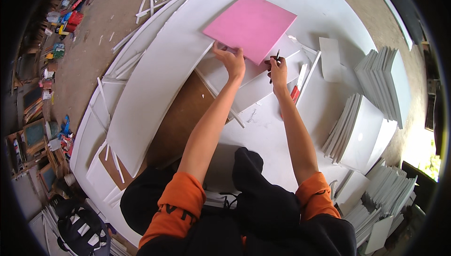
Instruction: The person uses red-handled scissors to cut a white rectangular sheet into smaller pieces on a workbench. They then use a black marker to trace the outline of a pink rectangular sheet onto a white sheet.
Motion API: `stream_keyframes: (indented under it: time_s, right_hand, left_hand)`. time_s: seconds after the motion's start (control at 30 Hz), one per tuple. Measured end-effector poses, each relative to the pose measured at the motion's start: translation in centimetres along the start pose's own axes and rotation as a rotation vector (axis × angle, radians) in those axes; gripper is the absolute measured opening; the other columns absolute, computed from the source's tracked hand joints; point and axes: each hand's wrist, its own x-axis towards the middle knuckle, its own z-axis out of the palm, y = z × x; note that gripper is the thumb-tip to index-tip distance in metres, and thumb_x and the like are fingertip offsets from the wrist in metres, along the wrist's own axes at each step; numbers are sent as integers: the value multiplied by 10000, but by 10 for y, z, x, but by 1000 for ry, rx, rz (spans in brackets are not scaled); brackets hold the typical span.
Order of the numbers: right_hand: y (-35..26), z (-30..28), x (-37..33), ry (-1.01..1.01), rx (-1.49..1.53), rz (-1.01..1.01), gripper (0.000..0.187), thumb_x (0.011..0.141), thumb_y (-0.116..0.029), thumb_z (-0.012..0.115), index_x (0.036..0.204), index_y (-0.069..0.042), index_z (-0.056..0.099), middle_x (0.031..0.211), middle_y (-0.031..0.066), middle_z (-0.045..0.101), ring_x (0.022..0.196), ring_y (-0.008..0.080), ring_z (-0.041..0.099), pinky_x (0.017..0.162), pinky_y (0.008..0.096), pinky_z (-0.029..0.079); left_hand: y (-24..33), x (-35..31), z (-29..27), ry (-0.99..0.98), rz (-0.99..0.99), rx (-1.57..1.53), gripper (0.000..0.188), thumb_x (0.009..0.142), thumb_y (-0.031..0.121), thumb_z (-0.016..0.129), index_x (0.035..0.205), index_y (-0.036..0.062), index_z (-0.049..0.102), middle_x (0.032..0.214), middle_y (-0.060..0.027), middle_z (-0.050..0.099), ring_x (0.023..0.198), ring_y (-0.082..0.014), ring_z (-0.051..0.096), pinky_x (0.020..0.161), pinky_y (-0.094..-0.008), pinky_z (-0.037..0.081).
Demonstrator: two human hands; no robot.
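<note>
A square pink board (251,28) lies tilted over white sheets in front of me. My left hand (230,62) grips its near left edge, the thumb on top and the fingers at the side and partly hidden under it. Close to the board's near right corner, my right hand (278,72) is closed round a slim dark pen (277,55) held upright. Beneath the board are white panels (258,89) with straight edges. A utility knife with a red handle (295,94) and a long pale blade rests just right of my right forearm.
Stacks of white panels (359,131) stand at the right, with another stack (384,80) behind. A large curved white sheet (145,101) and a brown board (181,115) lie to the left. Thin white offcuts (150,2) litter the far left, and a black backpack (82,228) sits lower left.
</note>
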Motion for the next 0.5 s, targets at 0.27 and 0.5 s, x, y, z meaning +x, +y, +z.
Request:
stream_keyframes:
  time_s: [0.27,0.5]
  right_hand:
    - [-57,9,-26,95,451,-94,444,850,-335,539,1079,-11,341,759,78,498,594,104,491,453,228,387]
    - [-140,53,-113,-130,560,-124,543,783,-289,635,1100,-26,282,710,65,489,519,122,486,443,226,379]
  left_hand:
    - [81,-16,-63,-252,-226,-404,619,808,12,542,1222,172,110,1183,-163,334,1004,-207,467,797,-375,456]
    - [191,-45,-260,-233,37,-131,591,810,52,567,1190,140,123,1196,-169,359,986,-216,508,774,-341,486]
